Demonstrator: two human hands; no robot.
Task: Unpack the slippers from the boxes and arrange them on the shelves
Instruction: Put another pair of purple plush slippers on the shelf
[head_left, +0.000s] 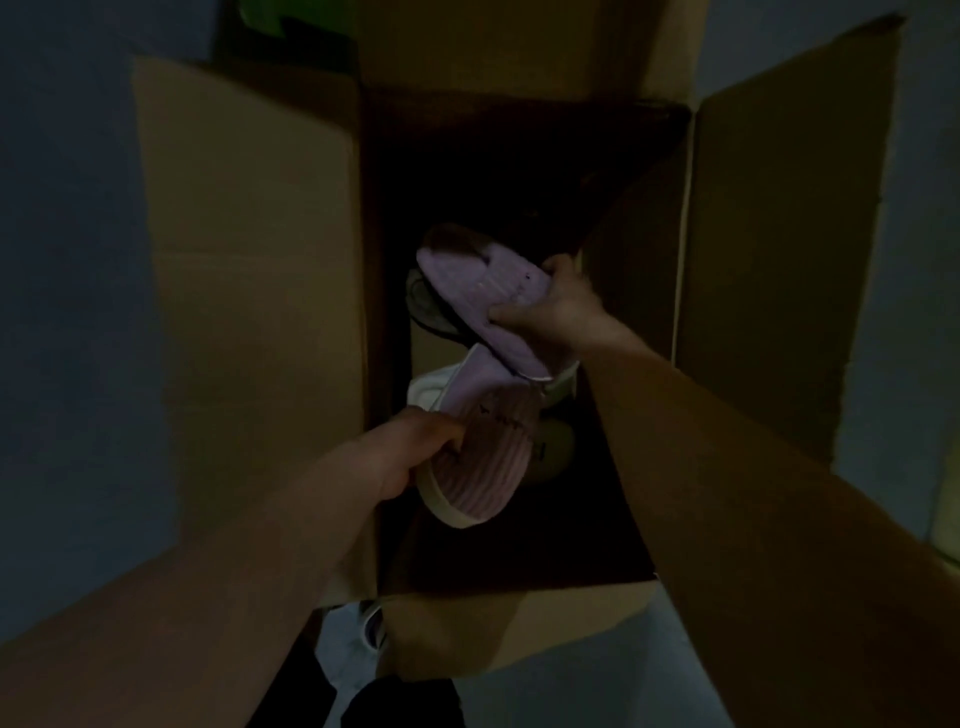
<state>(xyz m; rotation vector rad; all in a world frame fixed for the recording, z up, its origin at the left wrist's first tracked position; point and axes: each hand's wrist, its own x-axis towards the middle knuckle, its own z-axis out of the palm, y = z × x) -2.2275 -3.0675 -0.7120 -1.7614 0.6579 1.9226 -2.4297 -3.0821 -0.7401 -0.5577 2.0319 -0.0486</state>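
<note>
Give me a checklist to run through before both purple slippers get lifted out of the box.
1. Left hand grips the nearer purple slipper at its side edge: ok.
2. Right hand grips the farther purple slipper: ok.
3. Cardboard box flaps folded open, path upward free: ok.
4. The two slippers clear of each other: not ok, they overlap mid-box.
5. White footwear underneath not snagged: cannot tell, too dark.
6. Shelf space ready: cannot tell, no shelf in view.
</note>
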